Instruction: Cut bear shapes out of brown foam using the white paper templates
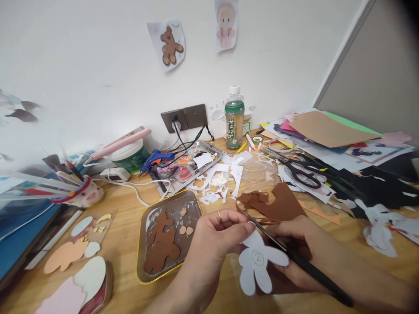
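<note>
My left hand (216,233), with a gold ring on it, pinches the top of a white paper cutout (255,261) marked with a circled 2. The cutout has rounded limbs and lies over a dark brown sheet (281,285). My right hand (304,250) is closed around a slim tool (314,270) with a long black handle and a narrow metal end; its exact kind is unclear. That metal end reaches up and left to my left fingertips. Some right fingers are behind the cutout's right limb, partly hidden. Brown scraps (258,200) lie just beyond my hands.
A yellow-edged tray (140,261) holding brown shapes is at left. White paper scraps (216,187), black-handled scissors (304,174), a blue glue gun (155,160) and a drink bottle (234,120) stand or lie behind. A pen cup (85,194) is far left, stacked sheets (334,126) back right.
</note>
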A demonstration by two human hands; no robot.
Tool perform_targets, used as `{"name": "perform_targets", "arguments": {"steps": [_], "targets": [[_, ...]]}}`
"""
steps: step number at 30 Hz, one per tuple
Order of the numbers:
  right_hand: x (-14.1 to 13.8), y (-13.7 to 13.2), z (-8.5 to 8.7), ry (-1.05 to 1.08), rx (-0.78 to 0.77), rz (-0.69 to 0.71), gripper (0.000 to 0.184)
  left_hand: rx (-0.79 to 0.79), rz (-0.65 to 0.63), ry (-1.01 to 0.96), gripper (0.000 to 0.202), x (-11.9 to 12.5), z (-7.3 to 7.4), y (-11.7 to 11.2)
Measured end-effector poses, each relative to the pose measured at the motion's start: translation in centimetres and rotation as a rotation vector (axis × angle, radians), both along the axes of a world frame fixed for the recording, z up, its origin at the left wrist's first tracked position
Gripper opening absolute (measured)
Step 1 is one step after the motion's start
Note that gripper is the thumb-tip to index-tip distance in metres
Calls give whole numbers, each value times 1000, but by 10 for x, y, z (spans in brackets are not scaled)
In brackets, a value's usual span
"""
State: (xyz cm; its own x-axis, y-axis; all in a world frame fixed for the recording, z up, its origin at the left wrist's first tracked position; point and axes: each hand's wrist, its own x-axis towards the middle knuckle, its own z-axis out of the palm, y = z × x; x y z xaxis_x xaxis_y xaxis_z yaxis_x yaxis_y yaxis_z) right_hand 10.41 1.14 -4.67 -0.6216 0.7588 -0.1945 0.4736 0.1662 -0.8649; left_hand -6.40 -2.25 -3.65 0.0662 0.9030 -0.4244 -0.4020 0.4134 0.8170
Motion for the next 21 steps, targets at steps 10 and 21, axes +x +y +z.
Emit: {"name": "perform_targets", "arguments": {"steps": [10,21], "targets": [[9,1,-19,-78,45,33,18,-29,-8,41,14,-2,1,1],[4,5,4,-132,12,74,13,-49,76,5,14,0,4,4]]}}
